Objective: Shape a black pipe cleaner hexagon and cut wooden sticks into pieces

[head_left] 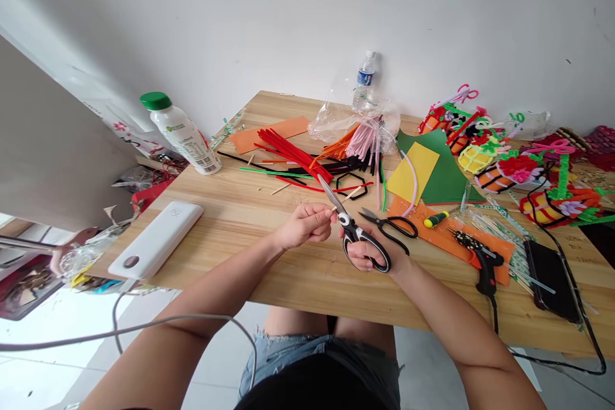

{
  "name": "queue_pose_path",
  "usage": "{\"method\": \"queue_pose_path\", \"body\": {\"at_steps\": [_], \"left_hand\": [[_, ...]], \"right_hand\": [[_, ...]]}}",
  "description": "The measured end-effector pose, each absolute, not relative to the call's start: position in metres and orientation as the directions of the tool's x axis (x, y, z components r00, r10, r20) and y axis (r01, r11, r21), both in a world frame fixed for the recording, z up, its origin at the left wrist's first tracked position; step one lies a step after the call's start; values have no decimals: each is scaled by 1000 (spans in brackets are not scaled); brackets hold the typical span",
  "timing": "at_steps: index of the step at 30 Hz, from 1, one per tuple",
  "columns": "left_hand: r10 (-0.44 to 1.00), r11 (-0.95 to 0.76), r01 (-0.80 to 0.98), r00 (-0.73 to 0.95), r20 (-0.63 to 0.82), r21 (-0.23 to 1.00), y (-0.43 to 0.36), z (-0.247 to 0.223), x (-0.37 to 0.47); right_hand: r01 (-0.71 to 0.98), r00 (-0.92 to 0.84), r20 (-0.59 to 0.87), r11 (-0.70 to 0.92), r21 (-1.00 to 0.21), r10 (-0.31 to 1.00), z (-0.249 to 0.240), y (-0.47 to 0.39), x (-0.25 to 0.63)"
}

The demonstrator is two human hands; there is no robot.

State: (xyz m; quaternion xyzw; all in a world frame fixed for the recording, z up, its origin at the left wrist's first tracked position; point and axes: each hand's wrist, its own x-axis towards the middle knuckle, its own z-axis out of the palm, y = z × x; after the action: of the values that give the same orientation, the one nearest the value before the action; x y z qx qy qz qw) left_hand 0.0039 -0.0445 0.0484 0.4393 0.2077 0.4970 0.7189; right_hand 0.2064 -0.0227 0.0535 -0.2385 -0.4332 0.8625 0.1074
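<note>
My left hand is closed, thumb and fingers pinching a thin pale wooden stick that slants up to the right. My right hand grips black-and-white scissors by the handles, one long blade pointing up and left. Blade and stick cross just beyond my left fingertips; whether the blades touch the stick I cannot tell. Black-handled scissors lie on the table beside my right hand. Behind the blades are a bundle of red pipe cleaners and a black pipe cleaner bent into a hexagon.
A white power bank and a green-capped bottle stand left on the wooden table. To the right lie a yellow sheet, a screwdriver, a glue gun, a phone and several pipe-cleaner baskets.
</note>
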Motion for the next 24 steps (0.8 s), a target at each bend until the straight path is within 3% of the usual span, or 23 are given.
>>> {"method": "queue_pose_path", "body": {"at_steps": [7, 11, 14, 24], "left_hand": [[903, 116, -555, 405, 146, 824, -43, 45, 5], [908, 100, -557, 389, 153, 825, -43, 44, 5], [912, 94, -555, 380, 151, 827, -42, 43, 5], [918, 21, -538, 345, 197, 843, -42, 41, 8]], "right_hand": [[-5, -850, -327, -627, -779, 412, 48, -25, 205], [-7, -894, -317, -719, -695, 315, 44, -22, 204], [-34, -903, -295, -735, -677, 312, 41, -21, 202], [-29, -857, -290, -603, -797, 425, 55, -37, 199]]}}
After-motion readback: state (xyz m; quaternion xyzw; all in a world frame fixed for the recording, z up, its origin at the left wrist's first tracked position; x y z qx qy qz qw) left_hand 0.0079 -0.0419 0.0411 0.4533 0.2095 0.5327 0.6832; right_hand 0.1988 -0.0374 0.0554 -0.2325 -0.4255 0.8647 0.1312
